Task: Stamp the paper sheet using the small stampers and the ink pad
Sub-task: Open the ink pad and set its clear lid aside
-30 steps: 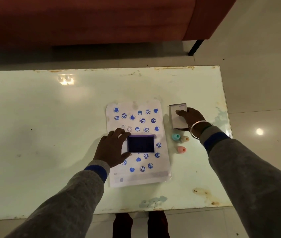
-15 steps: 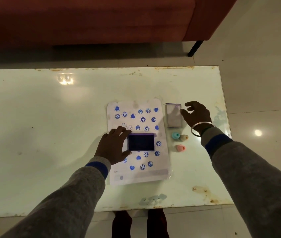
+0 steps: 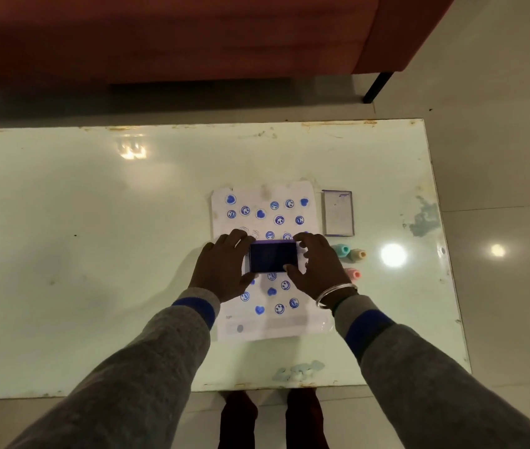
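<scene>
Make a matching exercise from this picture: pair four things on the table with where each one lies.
Things:
1. dark blue rectangular ink pad
2. clear rectangular plastic lid
3. small pink stamper
4. white stamped paper sheet

Places:
A. nearest the person among the stampers
B. between both hands
C. under the ink pad
D. right of the sheet's top corner

Pairs: 1-B, 2-D, 3-A, 4-C
</scene>
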